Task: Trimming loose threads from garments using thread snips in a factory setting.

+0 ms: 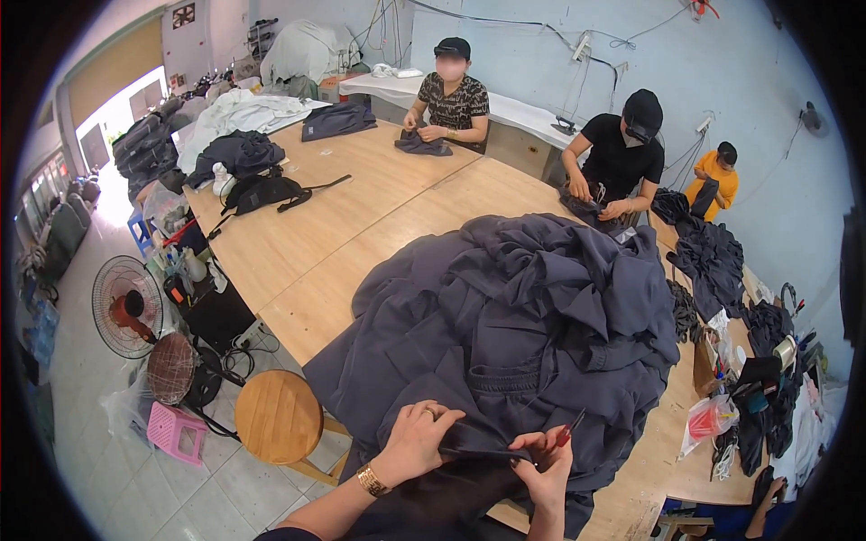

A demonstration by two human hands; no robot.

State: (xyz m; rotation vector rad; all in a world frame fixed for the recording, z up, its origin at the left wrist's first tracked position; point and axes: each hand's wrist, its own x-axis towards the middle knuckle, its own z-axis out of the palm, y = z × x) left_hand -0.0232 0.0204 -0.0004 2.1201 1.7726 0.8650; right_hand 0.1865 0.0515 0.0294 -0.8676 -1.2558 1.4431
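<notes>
A large heap of dark grey garments (433, 298) covers the near part of the wooden table. At its front edge my left hand (415, 446), with a gold-coloured bracelet at the wrist, grips a dark garment (483, 444) between thumb and fingers. My right hand (546, 464) pinches the same garment's edge a little to the right, fingers closed. Red-handled snips (565, 436) are tucked in that hand, their dark tip pointing up and away. The held garment's lower part hangs toward me in shadow. A gathered elastic waistband (505, 379) shows on the heap just beyond my hands.
Across the wooden table (361, 194), two masked people handle dark cloth; another in yellow stands farther right. A black bag (263, 191) lies at the far left. A round wooden stool (279, 415), pink stool (177, 433) and fan (128, 307) stand left. Tools and garments crowd the right side.
</notes>
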